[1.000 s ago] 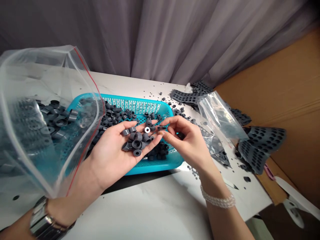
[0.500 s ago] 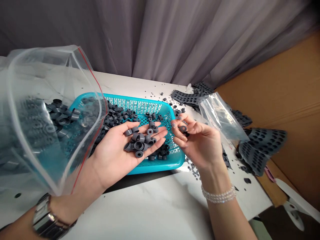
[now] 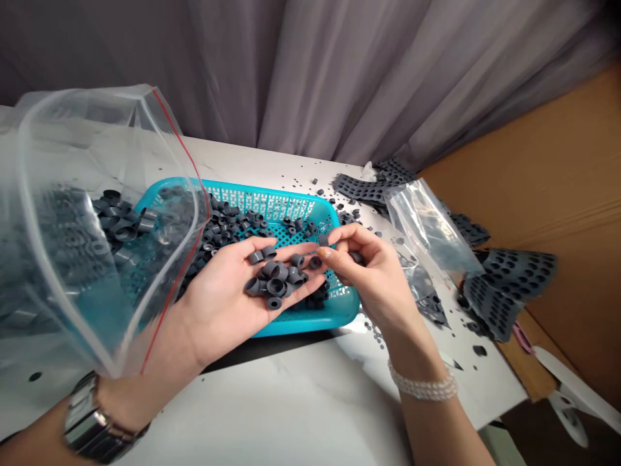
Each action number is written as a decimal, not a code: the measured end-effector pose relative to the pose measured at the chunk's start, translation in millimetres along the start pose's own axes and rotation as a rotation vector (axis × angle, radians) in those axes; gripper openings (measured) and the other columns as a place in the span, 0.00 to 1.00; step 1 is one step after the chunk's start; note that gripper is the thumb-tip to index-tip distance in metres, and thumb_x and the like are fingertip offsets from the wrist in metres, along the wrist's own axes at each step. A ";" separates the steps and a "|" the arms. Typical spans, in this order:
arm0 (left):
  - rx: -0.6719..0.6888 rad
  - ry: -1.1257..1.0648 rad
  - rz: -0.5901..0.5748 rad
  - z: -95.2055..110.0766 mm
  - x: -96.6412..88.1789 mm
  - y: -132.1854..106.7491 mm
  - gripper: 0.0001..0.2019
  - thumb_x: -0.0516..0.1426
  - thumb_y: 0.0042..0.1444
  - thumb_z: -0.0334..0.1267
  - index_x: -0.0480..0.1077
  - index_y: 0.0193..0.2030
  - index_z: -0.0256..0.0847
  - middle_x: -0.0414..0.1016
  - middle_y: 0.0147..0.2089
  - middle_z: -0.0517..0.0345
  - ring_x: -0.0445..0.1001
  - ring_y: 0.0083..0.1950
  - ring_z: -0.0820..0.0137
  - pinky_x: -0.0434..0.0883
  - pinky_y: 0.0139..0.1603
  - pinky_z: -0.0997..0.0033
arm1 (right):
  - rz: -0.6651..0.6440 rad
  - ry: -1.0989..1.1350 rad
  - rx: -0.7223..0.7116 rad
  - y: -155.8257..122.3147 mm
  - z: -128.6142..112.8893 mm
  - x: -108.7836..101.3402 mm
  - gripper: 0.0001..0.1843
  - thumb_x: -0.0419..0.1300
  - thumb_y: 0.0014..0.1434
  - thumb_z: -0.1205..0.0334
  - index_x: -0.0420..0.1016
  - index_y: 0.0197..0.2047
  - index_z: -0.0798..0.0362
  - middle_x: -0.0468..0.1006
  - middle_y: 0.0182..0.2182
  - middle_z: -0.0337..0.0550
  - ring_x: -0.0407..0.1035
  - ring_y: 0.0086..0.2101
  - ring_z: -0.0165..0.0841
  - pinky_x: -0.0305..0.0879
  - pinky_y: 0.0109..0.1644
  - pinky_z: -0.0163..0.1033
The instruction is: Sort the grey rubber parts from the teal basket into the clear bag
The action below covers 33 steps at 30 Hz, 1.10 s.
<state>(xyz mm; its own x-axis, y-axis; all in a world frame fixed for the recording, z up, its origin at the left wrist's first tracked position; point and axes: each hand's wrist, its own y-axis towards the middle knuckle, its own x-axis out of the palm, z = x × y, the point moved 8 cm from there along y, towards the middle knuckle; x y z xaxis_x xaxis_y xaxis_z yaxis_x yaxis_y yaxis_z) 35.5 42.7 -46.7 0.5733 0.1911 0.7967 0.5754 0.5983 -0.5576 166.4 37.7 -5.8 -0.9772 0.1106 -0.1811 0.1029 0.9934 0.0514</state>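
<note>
My left hand (image 3: 218,304) lies palm up over the basket, its fingers spread, with a heap of small dark grey rubber caps (image 3: 275,272) resting on it. Close to its fingertips, my right hand (image 3: 371,265) is closed, pinching one grey rubber cap (image 3: 324,241) between thumb and finger. Another dark cap (image 3: 358,258) is tucked in its curled fingers. Beneath both hands stands a turquoise plastic basket (image 3: 347,317) with more caps loose inside. A clear zip bag (image 3: 145,139) with a red stripe stands open over my left forearm, with larger-looking grey caps (image 3: 121,220) in it.
Perforated grey rubber sheets (image 3: 514,291) lie at the right of the white table (image 3: 291,401), beside a flat clear bag (image 3: 431,220). Small punched bits are scattered behind and right of the basket. A grey curtain (image 3: 339,77) and a brown board (image 3: 543,175) stand behind.
My right hand has moved left and turned over, bringing a pinched cap close to my left fingertips. The left hand with its heap has hardly moved.
</note>
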 end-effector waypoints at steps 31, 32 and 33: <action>0.020 -0.006 0.010 3.0 2.3 -6.4 0.23 0.46 0.63 0.32 0.60 0.61 0.17 0.78 0.46 0.30 0.80 0.38 0.60 0.80 0.37 0.65 | -0.086 -0.128 0.069 -5.7 0.1 13.0 0.09 0.61 0.59 0.56 0.78 0.35 0.52 0.62 0.18 0.33 0.50 0.21 0.25 0.46 0.24 0.35; 0.005 -0.011 -0.002 2.2 2.6 -6.5 0.23 0.46 0.63 0.33 0.60 0.61 0.18 0.76 0.48 0.28 0.80 0.41 0.59 0.79 0.36 0.66 | -0.071 -0.055 0.090 -5.3 2.0 11.5 0.08 0.62 0.58 0.57 0.78 0.35 0.52 0.62 0.18 0.32 0.48 0.20 0.24 0.44 0.23 0.34; -0.016 -0.020 -0.017 1.0 2.8 -6.6 0.23 0.47 0.62 0.33 0.60 0.61 0.18 0.75 0.50 0.26 0.79 0.44 0.57 0.79 0.36 0.67 | -0.060 0.053 0.121 -5.0 4.3 10.2 0.06 0.62 0.57 0.58 0.77 0.35 0.52 0.60 0.16 0.31 0.46 0.18 0.23 0.42 0.21 0.33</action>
<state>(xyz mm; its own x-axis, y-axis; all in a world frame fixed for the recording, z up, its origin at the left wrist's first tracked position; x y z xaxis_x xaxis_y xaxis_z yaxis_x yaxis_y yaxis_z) 32.7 40.1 -40.5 0.5516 0.1969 0.8106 0.5943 0.5891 -0.5475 156.7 34.0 -12.2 -0.9904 0.0521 -0.1278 0.0622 0.9951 -0.0768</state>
